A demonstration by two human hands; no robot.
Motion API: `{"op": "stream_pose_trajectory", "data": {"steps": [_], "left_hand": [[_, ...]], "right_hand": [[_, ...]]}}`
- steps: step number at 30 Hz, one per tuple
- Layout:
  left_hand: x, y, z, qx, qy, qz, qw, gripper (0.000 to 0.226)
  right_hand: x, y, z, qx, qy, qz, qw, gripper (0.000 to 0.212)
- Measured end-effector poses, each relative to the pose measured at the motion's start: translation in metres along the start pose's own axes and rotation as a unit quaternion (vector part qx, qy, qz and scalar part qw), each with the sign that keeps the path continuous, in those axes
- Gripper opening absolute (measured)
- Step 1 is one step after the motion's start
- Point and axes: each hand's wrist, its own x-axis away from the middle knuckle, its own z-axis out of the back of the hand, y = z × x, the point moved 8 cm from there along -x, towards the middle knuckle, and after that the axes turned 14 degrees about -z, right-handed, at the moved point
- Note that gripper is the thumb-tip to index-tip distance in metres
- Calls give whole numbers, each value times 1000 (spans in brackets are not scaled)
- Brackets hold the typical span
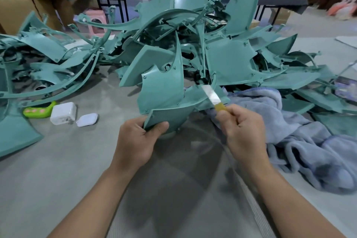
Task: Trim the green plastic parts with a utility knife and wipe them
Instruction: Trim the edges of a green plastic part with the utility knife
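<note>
Trimming is the step in hand, so treat this as a slow shaving cut, not a slice. Your left hand (pixel 139 137) has its fingers and thumb curled round the near corner of the green plastic part (pixel 173 114), which is raised above the grey surface in front of you. Your right hand (pixel 243 127) is closed round the yellow handle of the utility knife (pixel 214 98), whose blade is pushed well out and lies against the part's far edge. That much exposed blade looks likely to flex or snap, so I would draw it in shorter before pressing. Lay the edge at a shallow angle to the rim and push away from your body and away from the left thumb, taking the flash off in thin passes. The part is thin and curved and will probably spring under load, so grip it closer to the cut, or brace its lower edge on the surface. Turn the part to meet the blade instead of twisting your wrist. The blue-grey towel (pixel 289 121) lies just beside your right hand, close enough for the wipe once the rim is clean. The big pile of green parts (pixel 231 60) just behind suggests plenty is left to do.
</note>
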Motion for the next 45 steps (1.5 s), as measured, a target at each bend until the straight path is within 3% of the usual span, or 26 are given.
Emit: {"op": "stream_pose_trajectory", "data": {"steps": [2, 4, 6, 8, 10, 12, 15, 19, 25, 29, 32, 36, 38, 41, 43, 45], "left_hand": [[0, -2, 2, 10, 3, 5, 1000, 15], [0, -3, 0, 21, -5, 11, 1000, 14], [2, -9, 1, 25, 1, 35, 999, 7], [2, -16, 1, 20, 0, 53, 998, 24], [0, -18, 1, 20, 5, 63, 998, 23], [-1, -19, 2, 18, 6, 71, 997, 19], [-3, -15, 2, 9, -10, 53, 999, 12], [-6, -14, 4, 30, -8, 75, 997, 15], [2, -23, 36, 95, 53, 114, 987, 24], [15, -34, 68, 123, 106, 128, 978, 26], [17, -38, 64, 158, 101, 137, 973, 24], [13, -43, 64, 173, 100, 136, 970, 32], [13, -47, 65, 175, 99, 135, 970, 34], [11, -51, 62, 181, 90, 124, 972, 37], [7, -50, 60, 187, 88, 119, 971, 38], [4, -49, 58, 187, 85, 116, 972, 37]], "right_hand": [[15, -13, -17, -57, -97, 43, 993, 27], [25, -14, -30, -24, -146, 62, 987, 26], [12, -5, -25, 26, -92, 42, 994, 27], [-12, 12, -3, 65, 10, -18, 998, 31], [-30, 29, 14, 81, 59, -77, 992, 36], [-33, 32, 15, 37, 44, -71, 996, 38], [-20, 15, 6, -52, -31, 7, 998, 34], [-7, 3, -17, -37, -140, 33, 989, 33], [-35, 39, 4, 60, 35, -85, 994, 37], [-13, 18, -17, -64, -70, -14, 995, 32], [4, 7, -42, 12, -140, 30, 990, 31], [-26, 24, -27, 119, -1, -58, 991, 35], [-32, 27, -15, 107, 41, -77, 990, 36], [-11, 4, -29, 34, -54, 41, 997, 36], [4, -3, -45, 54, -118, 81, 988, 34], [-8, 7, -42, 98, -74, 51, 991, 34]]}}
